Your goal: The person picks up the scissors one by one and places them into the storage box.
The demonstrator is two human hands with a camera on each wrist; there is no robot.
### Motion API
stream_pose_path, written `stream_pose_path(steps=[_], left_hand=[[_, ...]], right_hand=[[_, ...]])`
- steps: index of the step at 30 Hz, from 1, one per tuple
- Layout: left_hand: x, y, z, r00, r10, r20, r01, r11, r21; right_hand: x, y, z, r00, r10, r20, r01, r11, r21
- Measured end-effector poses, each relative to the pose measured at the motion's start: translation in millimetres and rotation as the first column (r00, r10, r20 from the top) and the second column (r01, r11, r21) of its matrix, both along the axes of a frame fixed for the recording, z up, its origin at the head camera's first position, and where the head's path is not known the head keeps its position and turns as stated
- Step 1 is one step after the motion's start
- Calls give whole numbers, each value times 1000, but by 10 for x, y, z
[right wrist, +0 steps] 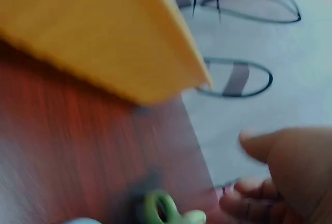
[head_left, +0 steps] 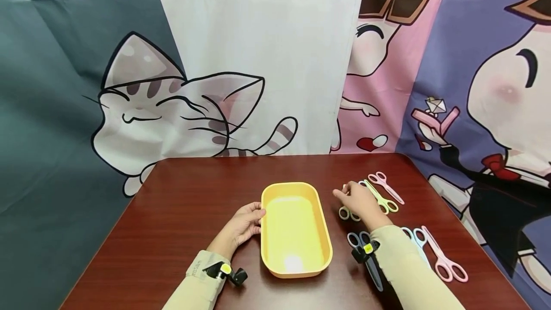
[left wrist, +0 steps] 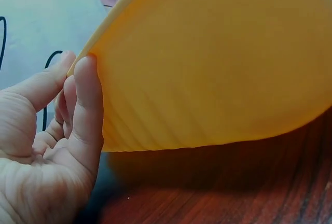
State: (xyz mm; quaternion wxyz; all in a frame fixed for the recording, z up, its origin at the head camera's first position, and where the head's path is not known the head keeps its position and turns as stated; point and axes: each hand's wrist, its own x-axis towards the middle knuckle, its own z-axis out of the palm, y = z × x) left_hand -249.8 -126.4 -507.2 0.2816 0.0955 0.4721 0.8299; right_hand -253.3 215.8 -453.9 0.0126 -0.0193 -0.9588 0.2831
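Tray (head_left: 296, 226), yellow and rectangular, rests at the middle of the table (head_left: 181, 233), its long sides running away from the person. The left hand (head_left: 242, 225) holds the tray by its left rim, thumb and fingers pinching the edge; in the left wrist view the grip lies at the rim, with a finger against the outer wall. The right hand (head_left: 360, 201) is to the right of the tray, palm down over the pale-green scissors (head_left: 349, 213), whose handle loops show below it. Its thumb stands apart from the loosely bent fingers, with a gap between; contact with the scissors cannot be told. Just beyond the right hand lie the yellow-green scissors (head_left: 379, 198) and, farther right, the far pink scissors (head_left: 392, 192). Nearer the person are the grey scissors (head_left: 373, 272), the pale-blue scissors (head_left: 417, 243), partly covered by the right sleeve (head_left: 415, 271), and the near pink scissors (head_left: 442, 256). Behind the table hangs a backdrop (head_left: 275, 27) printed with a cat (head_left: 125, 133) and cartoon figures.
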Motion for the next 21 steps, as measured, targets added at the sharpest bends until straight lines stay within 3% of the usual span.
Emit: stream_pose_path(steps=[2, 6, 12, 21], left_hand=[[-9, 3, -28, 1000, 14, 20, -14, 1000, -2], [-19, 2, -83, 999, 26, 26, -26, 1000, 7], [2, 31, -114, 999, 41, 27, -41, 999, 18], [7, 40, -127, 998, 59, 16, -59, 998, 27]], right_hand=[[-72, 87, 1, 998, -32, -45, 40, 984, 173], [-179, 165, -65, 999, -41, 12, 35, 953, 302], [-203, 172, -171, 994, -65, 93, 31, 942, 333], [-229, 149, -197, 994, -63, 89, 28, 938, 346]])
